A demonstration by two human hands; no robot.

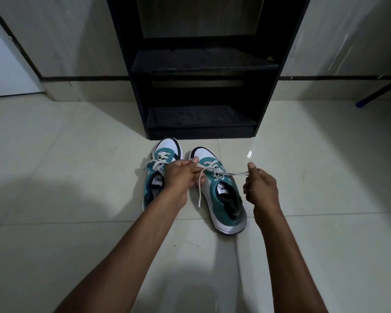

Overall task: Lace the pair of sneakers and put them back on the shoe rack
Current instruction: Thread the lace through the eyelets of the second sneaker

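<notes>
Two teal, white and black sneakers stand side by side on the floor, toes toward the rack. The left sneaker (161,159) has its white lace threaded and lying loose. Over the right sneaker (224,195), my left hand (183,175) pinches one end of its white lace (210,170), and that end dangles down past my fingers. My right hand (260,186) pinches the other end and holds it taut out to the right. The black shoe rack (201,64) stands just behind the shoes, with bare shelves.
Glossy cream floor tiles spread out on both sides of the shoes. A tiled wall runs behind the rack. A dark bar with a blue foot (368,101) slants down to the floor at the far right.
</notes>
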